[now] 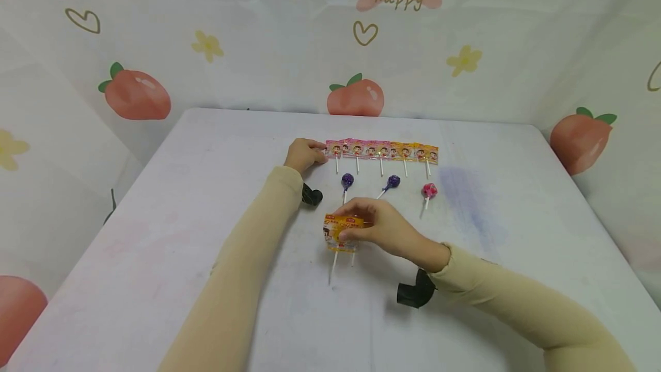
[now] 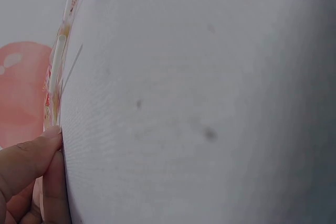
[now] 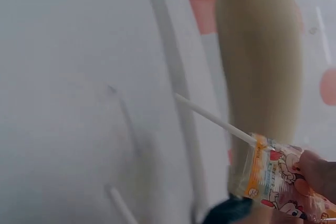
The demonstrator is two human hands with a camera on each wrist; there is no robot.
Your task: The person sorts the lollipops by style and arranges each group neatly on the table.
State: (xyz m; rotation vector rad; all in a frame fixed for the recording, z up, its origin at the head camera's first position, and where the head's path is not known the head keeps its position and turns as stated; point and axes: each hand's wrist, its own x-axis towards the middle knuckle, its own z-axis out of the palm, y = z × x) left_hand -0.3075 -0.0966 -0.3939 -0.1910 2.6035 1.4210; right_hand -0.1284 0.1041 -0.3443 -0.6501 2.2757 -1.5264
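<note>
My left hand [image 1: 303, 155] is at the left end of a row of wrapped lollipops [image 1: 382, 149], pink wrappers on the left and orange on the right. In the left wrist view, its thumb [image 2: 51, 132] and a finger pinch the edge of the wrapper. Nearer the front, my right hand [image 1: 387, 228] holds an orange-wrapped lollipop [image 1: 333, 233] between thumb and fingers, above the table. A white stick [image 3: 215, 120] points out of that wrapper. Behind the right hand lie two purple lollipops, one on the left [image 1: 348, 179] and one further right [image 1: 394, 181].
A pink-red lollipop [image 1: 429, 190] lies to the right on the white table [image 1: 206, 159]. Black wrist-worn pieces show at the left wrist [image 1: 311, 195] and under the right wrist [image 1: 415, 291]. A fruit-printed cloth [image 1: 279, 45] hangs behind the table.
</note>
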